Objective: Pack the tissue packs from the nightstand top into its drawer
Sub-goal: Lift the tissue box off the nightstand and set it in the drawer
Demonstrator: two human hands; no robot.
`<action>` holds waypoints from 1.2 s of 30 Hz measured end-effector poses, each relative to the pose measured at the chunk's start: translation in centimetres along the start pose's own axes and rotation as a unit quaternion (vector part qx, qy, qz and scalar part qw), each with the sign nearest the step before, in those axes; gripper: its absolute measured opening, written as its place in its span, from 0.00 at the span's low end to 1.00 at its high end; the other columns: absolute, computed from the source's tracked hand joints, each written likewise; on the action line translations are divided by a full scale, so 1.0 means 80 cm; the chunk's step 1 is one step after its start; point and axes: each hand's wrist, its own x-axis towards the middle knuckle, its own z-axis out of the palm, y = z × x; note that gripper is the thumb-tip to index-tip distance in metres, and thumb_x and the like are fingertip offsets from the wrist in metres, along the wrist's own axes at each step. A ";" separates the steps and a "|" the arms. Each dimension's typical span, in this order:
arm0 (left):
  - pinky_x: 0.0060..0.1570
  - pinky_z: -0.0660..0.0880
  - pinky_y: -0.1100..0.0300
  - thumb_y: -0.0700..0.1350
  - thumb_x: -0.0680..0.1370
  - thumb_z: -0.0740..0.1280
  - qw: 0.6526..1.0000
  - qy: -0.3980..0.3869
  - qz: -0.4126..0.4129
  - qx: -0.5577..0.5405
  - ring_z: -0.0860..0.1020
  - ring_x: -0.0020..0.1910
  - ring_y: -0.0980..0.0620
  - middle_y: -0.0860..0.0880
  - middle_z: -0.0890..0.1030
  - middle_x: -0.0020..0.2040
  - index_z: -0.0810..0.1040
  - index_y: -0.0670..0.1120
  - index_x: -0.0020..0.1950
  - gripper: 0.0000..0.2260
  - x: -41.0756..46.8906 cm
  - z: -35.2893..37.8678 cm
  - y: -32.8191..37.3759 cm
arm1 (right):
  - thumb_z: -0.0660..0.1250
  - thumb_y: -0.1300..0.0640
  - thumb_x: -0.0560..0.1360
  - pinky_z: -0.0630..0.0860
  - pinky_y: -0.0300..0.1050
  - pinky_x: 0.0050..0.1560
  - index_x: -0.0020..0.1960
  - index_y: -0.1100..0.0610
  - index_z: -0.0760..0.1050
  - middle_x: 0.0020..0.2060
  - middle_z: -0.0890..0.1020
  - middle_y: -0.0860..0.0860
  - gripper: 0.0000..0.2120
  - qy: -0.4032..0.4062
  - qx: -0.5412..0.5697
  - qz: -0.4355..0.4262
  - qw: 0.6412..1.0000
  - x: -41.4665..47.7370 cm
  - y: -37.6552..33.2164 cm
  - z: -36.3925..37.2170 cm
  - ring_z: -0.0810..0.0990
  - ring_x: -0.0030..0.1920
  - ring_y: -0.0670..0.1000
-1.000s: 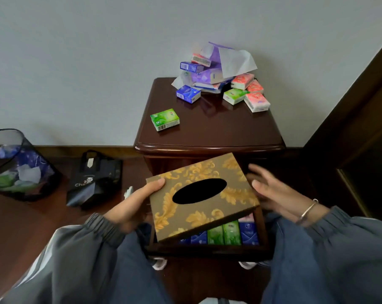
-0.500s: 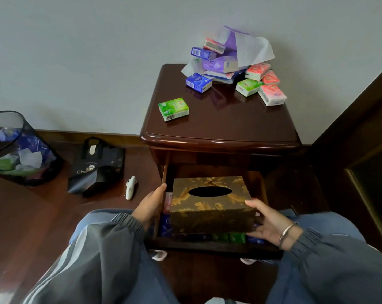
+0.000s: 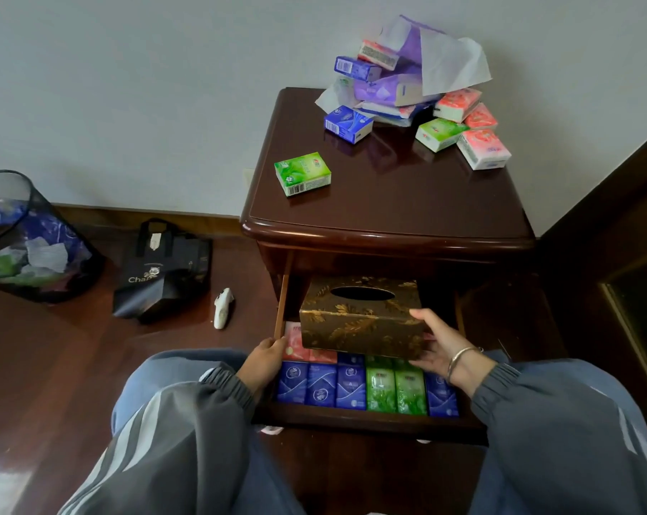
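**A:** Drawer (image 3: 370,421) contents, please?

**B:** It stands open. Along its front I see three blue packs (image 3: 320,384), two green packs (image 3: 396,390) and one more blue at the right. Pink packs (image 3: 296,345) lie behind them on the left. The gold tissue box (image 3: 359,317) sits in the drawer behind that front row.

**A:** And the grips?

**B:** My right grip (image 3: 444,347) is clamped on the box's near right corner. My left grip (image 3: 266,356) is at the drawer's left wall, apart from the box. I cannot tell whether it clasps anything.

**A:** Elsewhere?

**B:** On the nightstand top (image 3: 407,202) a lone green pack (image 3: 302,173) lies front left, and more packs crowd a purple wrapper (image 3: 385,87) at the back. The mesh bin (image 3: 2,180) on the floor holds crumpled paper.
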 end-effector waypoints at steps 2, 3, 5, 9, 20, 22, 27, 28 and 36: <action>0.60 0.76 0.46 0.51 0.81 0.59 1.000 0.007 0.001 0.001 0.81 0.53 0.44 0.42 0.80 0.56 0.70 0.43 0.67 0.18 0.001 0.000 0.001 | 0.76 0.49 0.63 0.77 0.55 0.55 0.61 0.57 0.70 0.54 0.79 0.60 0.30 0.005 0.008 0.004 1.000 0.009 -0.002 0.006 0.80 0.52 0.58; 0.59 0.76 0.47 0.50 0.81 0.59 1.000 0.006 -0.001 0.002 0.81 0.53 0.45 0.42 0.80 0.57 0.70 0.43 0.67 0.18 0.000 0.000 0.002 | 0.76 0.48 0.63 0.76 0.56 0.57 0.62 0.57 0.70 0.55 0.79 0.60 0.31 0.010 0.006 0.003 1.000 0.013 -0.003 0.009 0.80 0.53 0.59; 0.59 0.76 0.47 0.51 0.81 0.59 1.000 0.008 -0.005 0.011 0.80 0.54 0.45 0.42 0.79 0.58 0.68 0.43 0.68 0.18 0.001 0.001 0.003 | 0.76 0.47 0.63 0.76 0.56 0.57 0.63 0.56 0.70 0.57 0.78 0.60 0.33 0.023 -0.007 -0.006 1.000 0.019 -0.005 0.015 0.79 0.54 0.59; 0.57 0.77 0.49 0.51 0.81 0.60 1.000 0.016 -0.010 0.015 0.80 0.53 0.46 0.43 0.78 0.58 0.66 0.43 0.70 0.20 0.001 0.003 0.005 | 0.75 0.47 0.64 0.79 0.49 0.43 0.53 0.54 0.73 0.50 0.80 0.58 0.22 0.031 -0.001 -0.024 0.999 0.028 -0.008 0.029 0.81 0.49 0.57; 0.39 0.75 0.59 0.52 0.81 0.59 0.999 0.009 -0.028 0.037 0.78 0.43 0.53 0.47 0.76 0.51 0.63 0.45 0.72 0.22 0.001 0.003 0.011 | 0.72 0.44 0.67 0.77 0.43 0.35 0.46 0.54 0.75 0.43 0.81 0.54 0.16 0.064 0.037 -0.050 0.996 0.039 -0.009 0.047 0.81 0.45 0.53; 0.39 0.75 0.58 0.53 0.81 0.59 0.999 0.006 -0.032 0.036 0.79 0.44 0.52 0.48 0.77 0.51 0.64 0.45 0.72 0.22 0.000 0.004 0.012 | 0.73 0.41 0.66 0.78 0.46 0.45 0.49 0.54 0.75 0.46 0.81 0.54 0.20 0.058 0.034 -0.056 0.996 0.042 -0.007 0.045 0.80 0.49 0.52; 0.40 0.76 0.58 0.53 0.81 0.59 0.998 0.005 -0.036 0.042 0.78 0.46 0.52 0.45 0.77 0.58 0.63 0.45 0.72 0.22 -0.001 0.004 0.013 | 0.70 0.38 0.67 0.73 0.49 0.62 0.52 0.53 0.72 0.57 0.75 0.54 0.23 0.088 -0.011 -0.071 0.993 0.046 -0.005 0.046 0.74 0.59 0.53; 0.39 0.76 0.58 0.53 0.81 0.59 0.998 0.007 -0.035 0.044 0.78 0.45 0.52 0.46 0.78 0.55 0.63 0.45 0.72 0.22 -0.001 0.005 0.013 | 0.70 0.37 0.67 0.73 0.51 0.63 0.53 0.54 0.72 0.57 0.74 0.54 0.24 0.097 -0.014 -0.067 0.993 0.047 -0.005 0.046 0.74 0.59 0.54; 0.35 0.74 0.61 0.53 0.80 0.60 0.999 0.009 -0.029 0.039 0.78 0.43 0.54 0.51 0.76 0.46 0.64 0.45 0.72 0.23 0.001 0.005 0.013 | 0.66 0.41 0.73 0.75 0.52 0.60 0.54 0.55 0.72 0.62 0.74 0.56 0.19 0.145 -0.044 -0.031 0.988 0.045 -0.004 0.050 0.76 0.60 0.58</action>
